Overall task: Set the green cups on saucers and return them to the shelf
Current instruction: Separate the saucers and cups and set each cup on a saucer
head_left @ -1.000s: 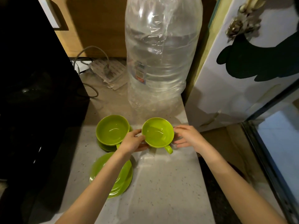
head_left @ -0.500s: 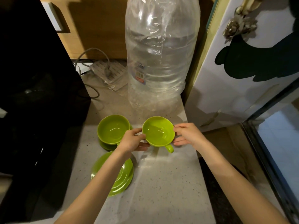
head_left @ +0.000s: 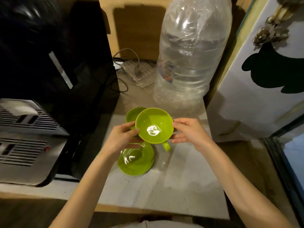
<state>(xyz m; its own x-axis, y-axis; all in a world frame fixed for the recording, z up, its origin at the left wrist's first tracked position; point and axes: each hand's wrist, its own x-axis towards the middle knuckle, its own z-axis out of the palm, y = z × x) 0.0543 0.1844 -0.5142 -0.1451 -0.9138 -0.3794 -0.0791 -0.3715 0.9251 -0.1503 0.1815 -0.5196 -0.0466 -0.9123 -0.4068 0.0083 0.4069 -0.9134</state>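
Observation:
A lime-green cup (head_left: 154, 125) with its handle toward me hangs above the counter, gripped at its rim by my left hand (head_left: 122, 137) and my right hand (head_left: 189, 131). Just below and in front of it lies an empty green saucer (head_left: 136, 159), flat on the grey counter (head_left: 164, 183). Behind the lifted cup a second green cup (head_left: 132, 113) peeks out; the held cup and my left hand hide most of it and what it rests on.
A big clear water bottle (head_left: 190, 55) stands at the back. A black and steel appliance (head_left: 29, 137) fills the left side. Cables and a power strip (head_left: 138, 69) lie behind. A white cabinet door (head_left: 263, 89) stands on the right.
Both hands have lifted the cup off the counter and carried it left, toward the empty saucer. My head has shifted back, showing more of the appliance.

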